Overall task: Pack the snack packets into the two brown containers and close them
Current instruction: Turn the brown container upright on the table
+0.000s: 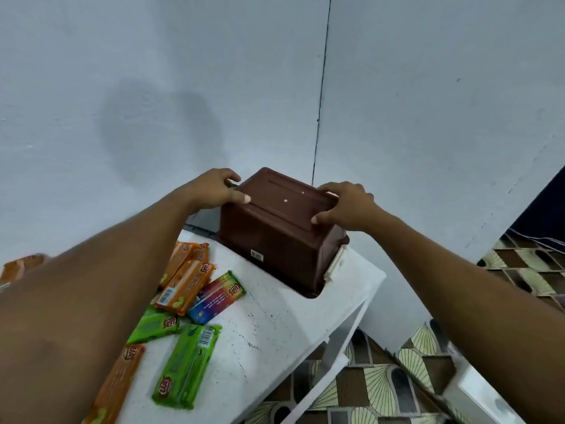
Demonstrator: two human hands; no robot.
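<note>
At the far corner of the white counter, close to the wall, stood a brown container, a ribbed plastic box with a flat, grooved top, a barcode sticker low on its near side and a white clip at its right end. The left hand gripped its left top edge and the right hand its right top edge, fingers curled over the rim. Orange packets, green packets and one rainbow-coloured packet lay loose on the scuffed counter just beside it. The wall was pale grey, and the floor bore a leaf-patterned covering.
</note>
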